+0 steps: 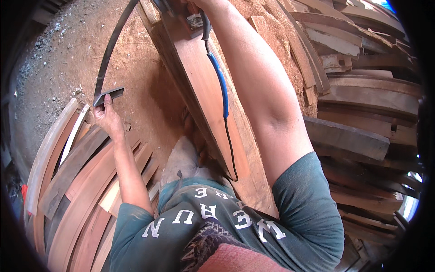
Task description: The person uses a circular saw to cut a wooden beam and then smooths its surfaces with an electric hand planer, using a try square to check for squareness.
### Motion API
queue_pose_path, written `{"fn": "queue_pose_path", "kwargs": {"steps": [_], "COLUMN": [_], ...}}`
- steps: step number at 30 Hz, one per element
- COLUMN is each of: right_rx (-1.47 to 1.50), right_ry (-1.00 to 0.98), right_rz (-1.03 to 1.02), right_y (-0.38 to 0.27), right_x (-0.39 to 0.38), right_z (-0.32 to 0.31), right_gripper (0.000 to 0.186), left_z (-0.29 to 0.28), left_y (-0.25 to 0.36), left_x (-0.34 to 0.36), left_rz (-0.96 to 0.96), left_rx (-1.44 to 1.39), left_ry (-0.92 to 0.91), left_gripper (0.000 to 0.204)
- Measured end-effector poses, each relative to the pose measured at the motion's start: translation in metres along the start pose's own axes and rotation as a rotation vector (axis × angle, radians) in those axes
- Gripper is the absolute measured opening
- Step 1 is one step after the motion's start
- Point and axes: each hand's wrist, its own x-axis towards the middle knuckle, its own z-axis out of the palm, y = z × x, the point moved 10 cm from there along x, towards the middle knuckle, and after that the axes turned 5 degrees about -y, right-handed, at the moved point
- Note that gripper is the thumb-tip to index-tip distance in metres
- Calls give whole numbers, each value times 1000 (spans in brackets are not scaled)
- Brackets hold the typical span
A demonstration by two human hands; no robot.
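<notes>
My left hand (108,119) is closed around the lower end of a long dark curved bar (108,63), by its short flat crosspiece (113,94), with the thumb on top. The bar rises past the upper edge of the picture. My right arm stretches far forward, and my right hand (205,3) is at the top edge, closed on a dark power tool that looks like an electric planer (192,22); most of its fingers are cut off. Beneath the tool lies a long reddish board (199,75) on a thick wooden beam (265,197). A cord with a blue sleeve (223,88) trails back along the board.
Curved wooden pieces (90,181) are piled at the left, close to my left forearm. Several more stacked boards (349,136) fill the right side. Sawdust (136,59) covers the ground beside the beam, and grey chips (50,50) lie at the far left.
</notes>
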Motion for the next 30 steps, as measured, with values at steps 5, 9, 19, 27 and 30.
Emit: {"fn": "queue_pose_path", "kwargs": {"steps": [5,9,19,27,30], "right_rx": [129,-96,65,72,54], "right_ry": [-135,-48,-20,-46,-4], "right_rz": [125,115,273,458,440], "right_y": [-9,0,16,19,12], "right_x": [-81,-152,-380,-615,-690], "right_z": [3,-13,-32,-42,-47], "right_gripper": [24,23,19,36,36], "left_z": [-14,1,47,93,109], "left_y": [8,13,33,21,15], "left_x": [-39,-70,-188,-296,-330], "left_rz": [3,22,39,124,122], "left_rx": [-36,-19,45,170,163], "left_ry": [5,-54,-244,-488,-604], "left_gripper": [26,24,19,13,23]}}
